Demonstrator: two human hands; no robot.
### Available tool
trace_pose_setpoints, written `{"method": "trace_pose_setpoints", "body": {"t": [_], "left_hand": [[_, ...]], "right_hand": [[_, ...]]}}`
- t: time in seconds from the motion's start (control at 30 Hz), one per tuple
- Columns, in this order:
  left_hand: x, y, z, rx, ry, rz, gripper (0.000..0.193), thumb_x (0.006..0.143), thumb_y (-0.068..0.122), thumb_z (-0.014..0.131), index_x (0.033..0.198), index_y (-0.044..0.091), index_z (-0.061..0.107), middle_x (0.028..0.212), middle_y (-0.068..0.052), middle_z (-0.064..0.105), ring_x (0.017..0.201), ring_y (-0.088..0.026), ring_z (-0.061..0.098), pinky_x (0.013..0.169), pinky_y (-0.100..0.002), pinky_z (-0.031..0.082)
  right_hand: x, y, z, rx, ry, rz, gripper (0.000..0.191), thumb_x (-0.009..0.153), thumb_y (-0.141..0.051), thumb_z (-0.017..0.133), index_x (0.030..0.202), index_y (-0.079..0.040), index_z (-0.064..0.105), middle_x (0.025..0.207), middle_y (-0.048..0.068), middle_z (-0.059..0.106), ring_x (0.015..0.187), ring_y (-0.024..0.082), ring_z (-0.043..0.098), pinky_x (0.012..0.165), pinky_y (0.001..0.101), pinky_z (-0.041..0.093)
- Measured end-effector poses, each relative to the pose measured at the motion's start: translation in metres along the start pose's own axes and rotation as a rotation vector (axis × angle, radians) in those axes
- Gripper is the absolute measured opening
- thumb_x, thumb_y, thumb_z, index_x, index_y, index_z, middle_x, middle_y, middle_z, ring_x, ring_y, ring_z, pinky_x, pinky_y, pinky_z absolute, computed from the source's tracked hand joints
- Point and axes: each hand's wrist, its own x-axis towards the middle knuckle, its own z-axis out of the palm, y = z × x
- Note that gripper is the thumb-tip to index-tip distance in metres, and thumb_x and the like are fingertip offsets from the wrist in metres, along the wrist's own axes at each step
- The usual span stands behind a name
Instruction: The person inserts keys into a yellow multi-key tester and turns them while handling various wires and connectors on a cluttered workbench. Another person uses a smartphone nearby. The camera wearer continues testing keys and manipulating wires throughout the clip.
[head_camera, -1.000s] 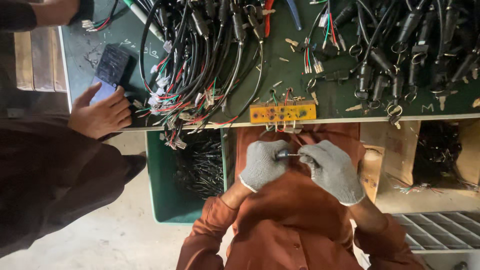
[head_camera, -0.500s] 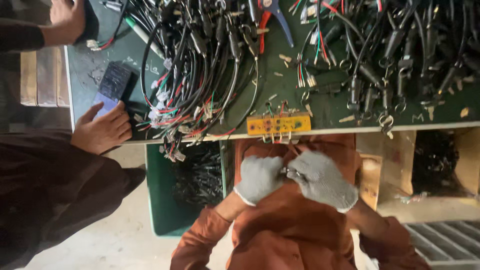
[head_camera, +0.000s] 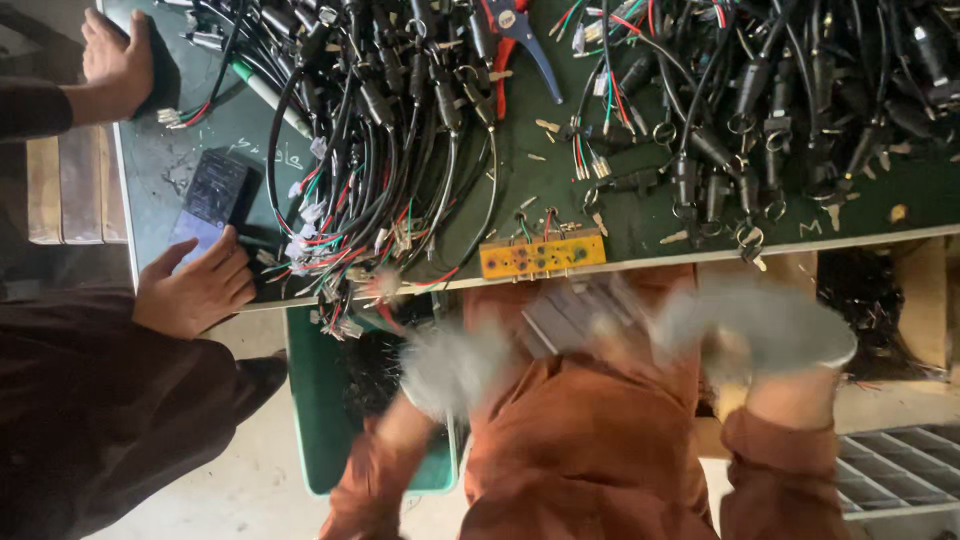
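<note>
Green workbench (head_camera: 600, 225) held wire bundles (head_camera: 400, 130); gloved left hand (head_camera: 455, 365) and right hand (head_camera: 760, 330) blurred below edge, grip indiscernible.

Knit cloth gloves (head_camera: 760, 330); matt green tabletop (head_camera: 200, 150); glossy plastic-sheathed wires (head_camera: 400, 120).

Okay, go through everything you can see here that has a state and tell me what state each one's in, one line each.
Left hand in grey knit glove: blurred, grip unclear.
Right hand in grey knit glove: blurred, grip unclear.
Orange rectangular block: flat at the green table edge.
Red-handled cutters: lying on the wires.
Black wire harnesses: tangled, heaped.
Dark phone: flat, another person's hand beside it.
</note>
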Motion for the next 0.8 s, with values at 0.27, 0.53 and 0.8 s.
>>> {"method": "trace_pose_setpoints", "body": {"t": [0.27, 0.53, 0.8], "left_hand": [[0.037, -0.042, -0.013, 0.482, 0.643, -0.301, 0.048, 0.099, 0.025, 0.067, 0.138, 0.001, 0.057, 0.149, -0.022, 0.048, 0.137, -0.041, 0.046, 0.113, -0.054, 0.036], [0.01, -0.006, 0.011, 0.256, 0.5, -0.009, 0.038, 0.095, 0.02, 0.069, 0.13, 0.008, 0.061, 0.141, -0.015, 0.055, 0.129, -0.034, 0.053, 0.111, -0.052, 0.04], [0.007, 0.036, 0.0, -0.749, 0.545, -0.315, 0.058, 0.096, 0.013, 0.064, 0.152, 0.004, 0.05, 0.106, -0.01, 0.071, 0.09, -0.025, 0.067, 0.08, -0.035, 0.055]], "right_hand": [[0.085, 0.012, -0.035, -0.418, 0.976, 0.068, 0.032, 0.108, -0.021, 0.059, 0.119, 0.008, 0.067, 0.111, 0.023, 0.069, 0.099, 0.034, 0.067, 0.081, 0.0447, 0.054], [0.125, 0.05, -0.061, -0.188, 1.0, 0.083, 0.023, 0.101, -0.029, 0.065, 0.094, -0.008, 0.062, 0.09, 0.006, 0.059, 0.081, 0.023, 0.06, 0.072, 0.0392, 0.047], [0.044, -0.031, 0.14, -0.074, -0.113, -0.384, 0.012, 0.077, -0.016, 0.069, 0.069, -0.007, 0.07, 0.068, 0.013, 0.065, 0.067, 0.035, 0.061, 0.061, 0.0507, 0.047]]}}
